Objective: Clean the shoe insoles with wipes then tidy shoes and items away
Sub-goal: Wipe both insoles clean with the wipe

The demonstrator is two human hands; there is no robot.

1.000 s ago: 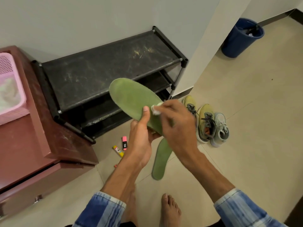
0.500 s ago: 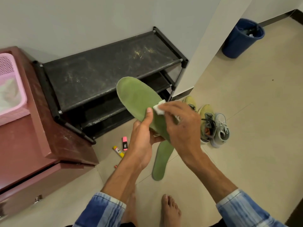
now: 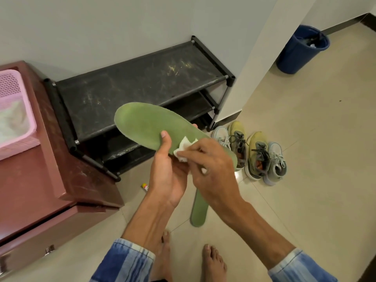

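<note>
My left hand [image 3: 167, 176] holds a green insole [image 3: 146, 124] from below, with the thumb laid across its upper face. A crumpled white wipe [image 3: 184, 148] is pinched in my right hand [image 3: 211, 165] and pressed against the insole near its middle. A second green insole [image 3: 198, 212] lies on the floor under my hands, partly hidden by them. Two pairs of shoes [image 3: 254, 153], one yellow and one pale grey-blue, stand side by side on the floor to the right.
A black shoe rack [image 3: 130, 88] stands against the wall. At the left is a brown cabinet [image 3: 50, 180] with a pink basket [image 3: 14, 110] on top. A blue bin [image 3: 303, 49] is at the back right. A small yellow stick [image 3: 144, 186] lies on the floor.
The insole has tilted flatter, its toe swinging left. My right hand has dragged the wipe down the insole toward my left thumb.
</note>
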